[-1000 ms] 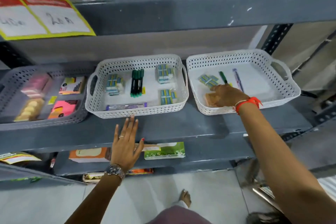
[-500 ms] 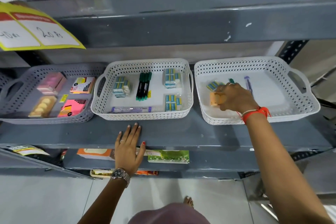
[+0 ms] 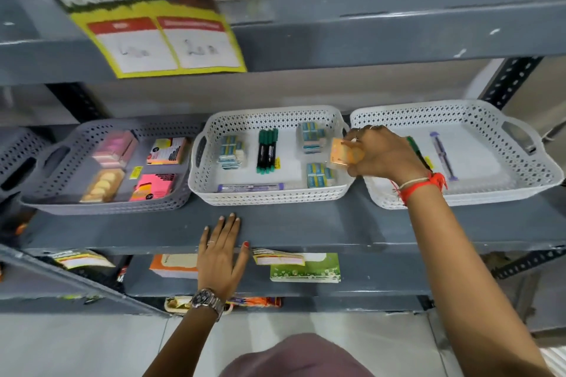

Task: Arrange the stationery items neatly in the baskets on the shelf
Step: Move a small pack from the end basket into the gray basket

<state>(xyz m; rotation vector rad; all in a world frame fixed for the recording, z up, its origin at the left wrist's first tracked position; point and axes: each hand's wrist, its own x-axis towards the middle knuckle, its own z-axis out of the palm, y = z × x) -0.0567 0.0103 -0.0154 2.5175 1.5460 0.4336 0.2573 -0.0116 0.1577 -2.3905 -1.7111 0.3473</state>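
Observation:
Three perforated baskets stand side by side on a grey shelf (image 3: 306,229). My right hand (image 3: 379,153) grips an orange packet (image 3: 341,151) above the gap between the middle white basket (image 3: 269,194) and the right white basket (image 3: 490,190). My left hand (image 3: 222,257) lies flat and empty on the shelf's front edge, fingers apart. The middle basket holds blue eraser packs (image 3: 229,150), green markers (image 3: 267,150) and a purple pen pack (image 3: 249,187). In the right basket lie a purple pen (image 3: 442,153) and a green marker partly hidden by my hand.
A grey basket (image 3: 101,205) at the left holds pink and yellow sticky notes. A yellow price sign (image 3: 165,43) hangs from the shelf above. The lower shelf carries an orange book (image 3: 174,265) and a green packet (image 3: 306,269). A black upright post (image 3: 508,79) stands at the right.
My right hand has lifted the orange packet out of the right basket and carried it left, to the edge of the middle basket. The camera has tilted up. My left hand stays put.

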